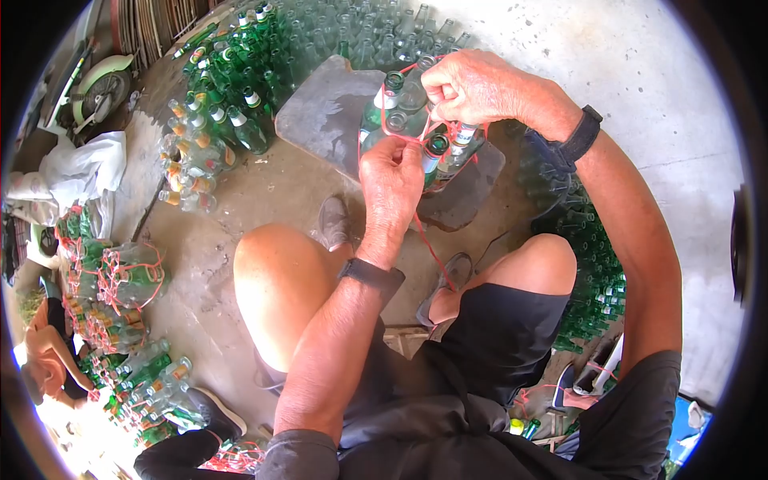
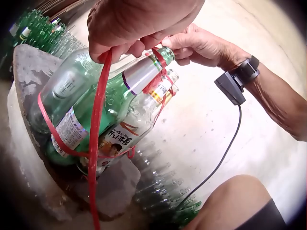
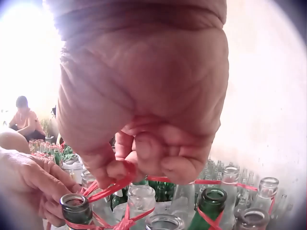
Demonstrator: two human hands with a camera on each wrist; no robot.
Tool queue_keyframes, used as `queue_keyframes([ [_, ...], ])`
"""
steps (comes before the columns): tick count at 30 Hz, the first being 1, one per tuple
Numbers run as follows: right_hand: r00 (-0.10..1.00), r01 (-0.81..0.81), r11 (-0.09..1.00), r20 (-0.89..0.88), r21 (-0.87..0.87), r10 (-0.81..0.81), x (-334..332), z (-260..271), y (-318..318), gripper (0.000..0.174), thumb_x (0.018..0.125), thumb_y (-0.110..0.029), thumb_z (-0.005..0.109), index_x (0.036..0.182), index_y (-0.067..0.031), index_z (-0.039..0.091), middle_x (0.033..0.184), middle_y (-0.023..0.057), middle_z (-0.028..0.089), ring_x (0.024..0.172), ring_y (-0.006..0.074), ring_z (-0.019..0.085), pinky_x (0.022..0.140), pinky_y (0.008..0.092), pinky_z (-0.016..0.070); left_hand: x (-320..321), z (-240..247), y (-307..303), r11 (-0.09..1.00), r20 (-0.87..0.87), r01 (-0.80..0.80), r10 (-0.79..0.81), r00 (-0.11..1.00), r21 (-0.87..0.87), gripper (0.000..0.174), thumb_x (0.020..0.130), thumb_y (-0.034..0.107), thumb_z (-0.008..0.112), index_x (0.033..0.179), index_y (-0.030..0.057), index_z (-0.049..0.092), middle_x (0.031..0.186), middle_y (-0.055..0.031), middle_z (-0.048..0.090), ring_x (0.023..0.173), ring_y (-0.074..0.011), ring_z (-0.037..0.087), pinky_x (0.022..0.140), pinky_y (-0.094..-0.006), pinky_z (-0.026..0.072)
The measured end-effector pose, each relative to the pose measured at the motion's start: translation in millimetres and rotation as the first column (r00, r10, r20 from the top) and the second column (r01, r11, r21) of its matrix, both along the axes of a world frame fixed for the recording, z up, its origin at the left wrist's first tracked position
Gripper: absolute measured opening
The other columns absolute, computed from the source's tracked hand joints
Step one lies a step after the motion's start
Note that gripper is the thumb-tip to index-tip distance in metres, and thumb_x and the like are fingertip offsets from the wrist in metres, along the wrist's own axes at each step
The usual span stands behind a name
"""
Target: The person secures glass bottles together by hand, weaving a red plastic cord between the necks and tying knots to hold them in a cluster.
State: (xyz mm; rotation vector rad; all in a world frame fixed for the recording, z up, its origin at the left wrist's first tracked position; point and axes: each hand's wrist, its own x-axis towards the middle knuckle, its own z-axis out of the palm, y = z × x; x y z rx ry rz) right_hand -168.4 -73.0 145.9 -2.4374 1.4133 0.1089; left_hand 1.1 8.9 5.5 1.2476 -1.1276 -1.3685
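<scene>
A bundle of glass bottles, among them a green bottle [image 2: 103, 112] and a clear bottle with a printed label [image 2: 117, 139], stands on a grey stone slab [image 1: 316, 108]. Red plastic string [image 2: 99, 115] loops around the bodies and necks. My left hand [image 1: 392, 178] pinches the string at the near side of the bundle, and a loose length hangs down from it. Across the bottle tops, my right hand [image 1: 478, 86] has its fingers curled on a strand of the same string. In the right wrist view, a string knot [image 3: 125, 221] sits between the bottle necks [image 3: 75, 203].
Many green bottles [image 1: 248, 120] and clear bottles [image 1: 364, 52] crowd the floor beyond the slab. More green bottles [image 1: 588, 264] stand at the right. Tied bundles [image 1: 132, 276] lie at the left, near another person [image 3: 27, 120]. A cable [image 2: 223, 160] hangs from the right wrist.
</scene>
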Motion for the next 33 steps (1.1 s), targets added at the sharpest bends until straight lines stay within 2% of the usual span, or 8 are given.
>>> queue_keyframes([
  [1, 0.999, -0.004, 0.999, -0.052, -0.042, 0.002, 2, 5, 1, 0.033, 0.083, -0.026, 0.082, 0.074, -0.0049, 0.059, 0.066, 0.0107, 0.059, 0.067, 0.0329, 0.063, 0.062, 0.0457, 0.0488, 0, 1, 0, 1.0, -0.001, -0.001, 0.001, 1.0, -0.001, 0.021, 0.097, 0.013, 0.068, 0.099, -0.0068, 0.074, 0.078, -0.0124, 0.075, 0.071, -0.0145, 0.066, 0.069, -0.0359, 0.0545],
  [4, 0.996, 0.009, 1.0, -0.087, -0.028, -0.011, -3, 2, 1, 0.037, 0.081, -0.03, 0.083, 0.072, -0.0046, 0.058, 0.065, 0.0118, 0.059, 0.067, 0.0347, 0.064, 0.063, 0.0482, 0.0489, -1, 4, 2, 1.0, 0.043, 0.012, -0.011, 0.999, -0.021, 0.02, 0.096, 0.012, 0.066, 0.099, -0.0064, 0.074, 0.081, -0.0159, 0.076, 0.073, -0.0197, 0.071, 0.071, -0.0377, 0.0556],
  [13, 0.993, 0.068, 0.998, -0.103, 0.012, -0.066, -9, 2, 8, 0.02, 0.088, -0.021, 0.074, 0.084, -0.0052, 0.062, 0.07, 0.0114, 0.062, 0.069, 0.0343, 0.064, 0.064, 0.0485, 0.0486, -1, 20, 10, 0.991, 0.178, -0.073, 0.092, 0.98, -0.112, 0.019, 0.094, 0.015, 0.071, 0.094, -0.0038, 0.069, 0.087, -0.0188, 0.075, 0.081, -0.0318, 0.075, 0.077, -0.043, 0.0575],
  [15, 0.993, 0.097, 0.994, -0.073, 0.04, -0.094, -8, 6, 9, 0.016, 0.089, -0.017, 0.073, 0.087, -0.0052, 0.062, 0.072, 0.0112, 0.063, 0.07, 0.0335, 0.064, 0.064, 0.0474, 0.0489, -1, 21, 11, 0.963, 0.315, -0.1, 0.178, 0.932, -0.249, 0.019, 0.093, 0.016, 0.076, 0.094, -0.0016, 0.068, 0.09, -0.0164, 0.073, 0.08, -0.0355, 0.073, 0.076, -0.0461, 0.057],
  [19, 0.99, 0.11, 0.992, 0.077, 0.065, -0.114, -20, -4, 7, 0.012, 0.089, -0.009, 0.071, 0.092, -0.0032, 0.061, 0.075, 0.0123, 0.065, 0.073, 0.031, 0.065, 0.066, 0.0443, 0.0498, -2, 25, 4, 0.895, 0.341, -0.106, 0.272, 0.9, -0.434, 0.019, 0.093, 0.02, 0.075, 0.098, 0.0016, 0.075, 0.082, -0.0131, 0.071, 0.07, -0.0243, 0.068, 0.069, -0.0403, 0.0546],
  [21, 0.989, 0.099, 0.994, 0.103, 0.039, -0.102, -26, -18, 3, 0.012, 0.089, -0.007, 0.071, 0.094, -0.0023, 0.062, 0.076, 0.0128, 0.065, 0.073, 0.0296, 0.066, 0.066, 0.0437, 0.0502, -5, 34, 1, 0.889, 0.377, -0.023, 0.218, 0.9, -0.458, 0.015, 0.089, 0.015, 0.078, 0.098, 0.0033, 0.075, 0.092, -0.0174, 0.072, 0.082, -0.0396, 0.072, 0.073, -0.0506, 0.0558],
  [25, 0.968, 0.163, 0.986, 0.187, 0.025, -0.165, -28, -21, 8, 0.013, 0.091, -0.005, 0.07, 0.099, -0.0003, 0.062, 0.079, 0.0132, 0.067, 0.074, 0.0258, 0.067, 0.067, 0.0423, 0.0512, -6, 45, -14, 0.886, 0.5, 0.111, 0.147, 0.854, -0.45, 0.014, 0.088, 0.019, 0.078, 0.093, 0.0056, 0.079, 0.088, -0.0195, 0.074, 0.083, -0.0404, 0.073, 0.075, -0.0512, 0.0571],
  [33, 0.911, 0.243, 0.961, 0.31, 0.132, -0.273, -36, -34, 8, 0.014, 0.092, -0.002, 0.067, 0.105, 0.0006, 0.064, 0.088, 0.0116, 0.07, 0.078, 0.0211, 0.064, 0.07, 0.0383, 0.052, -8, 62, -38, 0.905, 0.802, 0.323, 0.034, 0.596, -0.279, 0.019, 0.089, 0.02, 0.074, 0.081, 0.004, 0.079, 0.08, -0.0231, 0.075, 0.08, -0.043, 0.076, 0.075, -0.0503, 0.0605],
])
